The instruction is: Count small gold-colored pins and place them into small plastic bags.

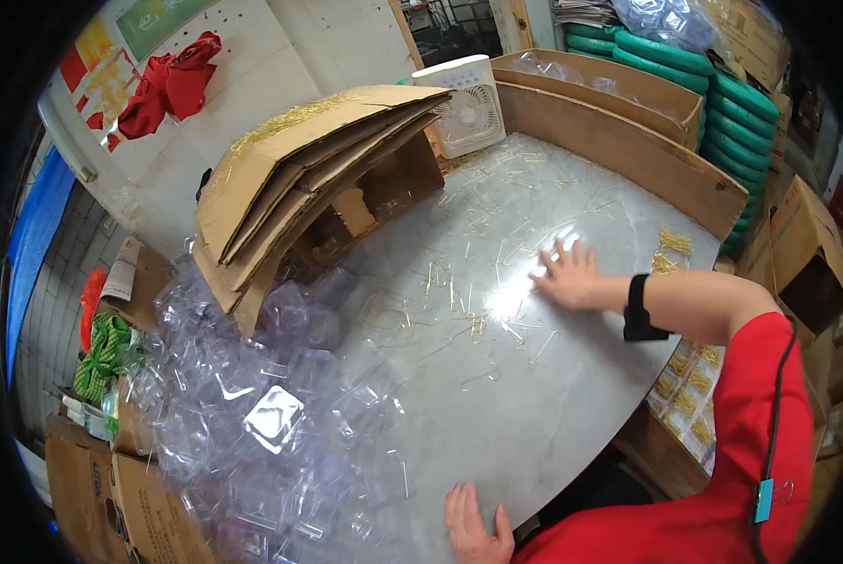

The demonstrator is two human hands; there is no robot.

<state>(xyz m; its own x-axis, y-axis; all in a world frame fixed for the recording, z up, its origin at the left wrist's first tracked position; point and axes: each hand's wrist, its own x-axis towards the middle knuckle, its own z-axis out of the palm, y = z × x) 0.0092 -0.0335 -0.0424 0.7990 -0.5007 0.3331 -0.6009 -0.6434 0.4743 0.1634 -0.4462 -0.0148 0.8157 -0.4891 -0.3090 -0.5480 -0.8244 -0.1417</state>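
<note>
Gold pins (497, 282) lie scattered every way under open right hand (564, 274); left hand (473, 526) flat.

A small packing workshop or storeroom. The grey tabletop (534, 395) is strewn with thin gold wire pins (459, 291), and a heap of clear plastic blister shells (271, 414) spreads at eight o'clock. Folded cardboard sheets (299, 169) are stacked at eleven o'clock beside a small white fan (464, 103). Cardboard cartons (807, 244) and stacked green rolls (722, 103) crowd the one to three o'clock side.
</note>
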